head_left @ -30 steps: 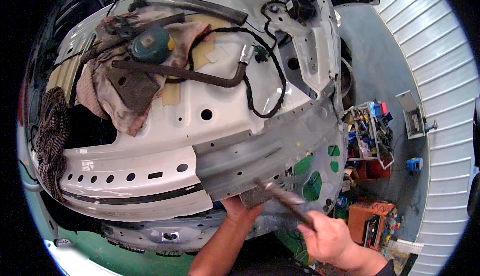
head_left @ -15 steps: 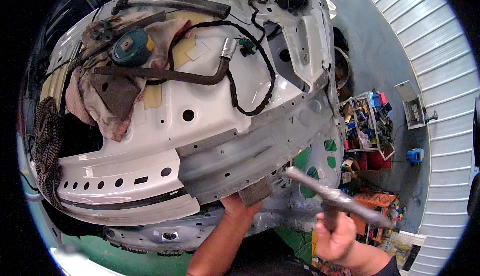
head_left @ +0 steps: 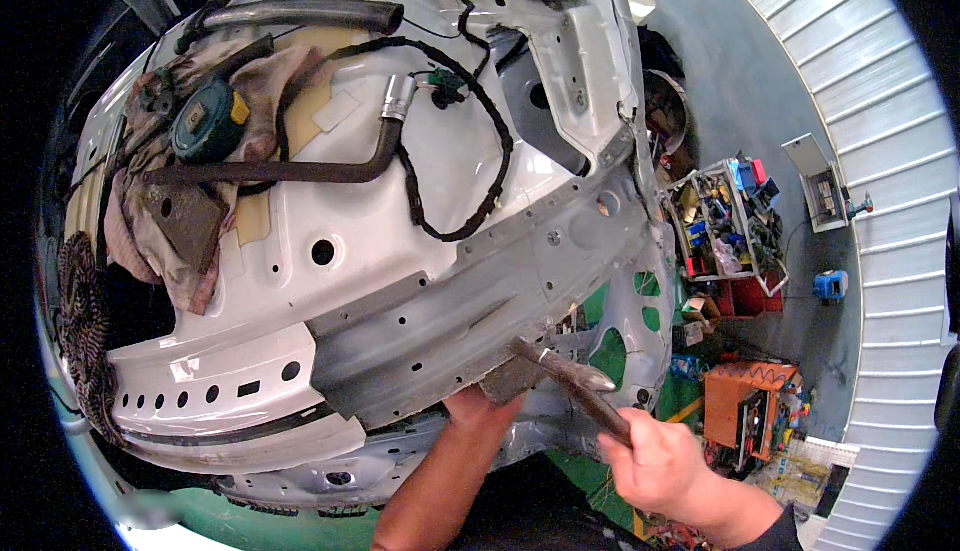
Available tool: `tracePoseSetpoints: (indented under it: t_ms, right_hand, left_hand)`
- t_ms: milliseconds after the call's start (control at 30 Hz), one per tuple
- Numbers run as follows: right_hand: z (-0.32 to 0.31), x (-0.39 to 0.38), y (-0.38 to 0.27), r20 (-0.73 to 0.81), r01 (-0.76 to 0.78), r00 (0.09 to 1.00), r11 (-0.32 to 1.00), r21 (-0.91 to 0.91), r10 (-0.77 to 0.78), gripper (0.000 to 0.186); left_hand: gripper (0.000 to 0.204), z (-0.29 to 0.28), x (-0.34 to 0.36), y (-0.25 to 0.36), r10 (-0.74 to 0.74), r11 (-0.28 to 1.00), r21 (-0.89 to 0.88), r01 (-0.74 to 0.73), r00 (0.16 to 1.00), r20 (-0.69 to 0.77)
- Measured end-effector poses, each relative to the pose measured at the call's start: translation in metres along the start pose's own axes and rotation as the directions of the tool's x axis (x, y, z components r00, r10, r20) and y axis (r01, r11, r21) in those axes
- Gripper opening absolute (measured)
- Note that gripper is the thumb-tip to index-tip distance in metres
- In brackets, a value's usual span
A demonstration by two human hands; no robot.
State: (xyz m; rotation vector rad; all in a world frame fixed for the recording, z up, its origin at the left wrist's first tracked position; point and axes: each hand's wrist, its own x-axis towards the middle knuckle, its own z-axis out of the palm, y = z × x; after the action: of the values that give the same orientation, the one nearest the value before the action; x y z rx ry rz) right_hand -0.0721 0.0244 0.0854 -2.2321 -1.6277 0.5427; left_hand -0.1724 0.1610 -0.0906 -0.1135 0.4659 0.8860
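Note:
A hammer is gripped by its handle in my right hand, fingers wrapped round it. One end of its head is at the lower edge of the grey metal panel of a car body. Just below that edge, my left hand holds a dark flat-faced metal block up against the panel. Most of the left fingers are hidden behind the block and the panel. The grey panel adjoins a shiny white panel with a row of round holes.
On the white body lie a bent socket wrench, a stained cloth, a green tape measure, a dark tube and a looped black cable. At right stand a tool cart and an orange cabinet.
My right hand has swung the hammer down and left, bringing its head to the panel edge. My left hand keeps the block beneath the edge. The whole view has shifted slightly.

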Motion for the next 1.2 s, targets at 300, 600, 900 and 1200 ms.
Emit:
tracePoseSetpoints:
  t_ms: [300,600,900,1200]
  right_hand:
    - [0.008,-0.004,0.003,0.046,-0.060,0.997,0.998,-0.028,0.061,0.027]
    - [-0.024,-0.016,0.028,-0.161,-0.215,0.955,0.955,0.205,0.249,0.025]
    - [-0.021,-0.014,0.037,-0.079,-0.272,0.952,0.938,0.216,0.294,0.020]
    - [-0.013,-0.014,0.037,-0.238,0.038,0.971,0.980,0.197,0.010,0.023]
  left_hand:
    - [0.083,-0.014,0.003,-0.007,-0.103,0.993,-0.045,0.107,0.991,0.085]
    - [0.089,-0.016,0.017,-0.014,-0.057,0.993,0.113,0.037,0.982,0.181]
    - [0.080,0.014,0.028,-0.044,-0.125,0.990,-0.066,0.126,0.992,0.013]
    - [0.078,-0.021,0.039,-0.050,-0.192,0.958,-0.164,0.235,0.952,0.238]
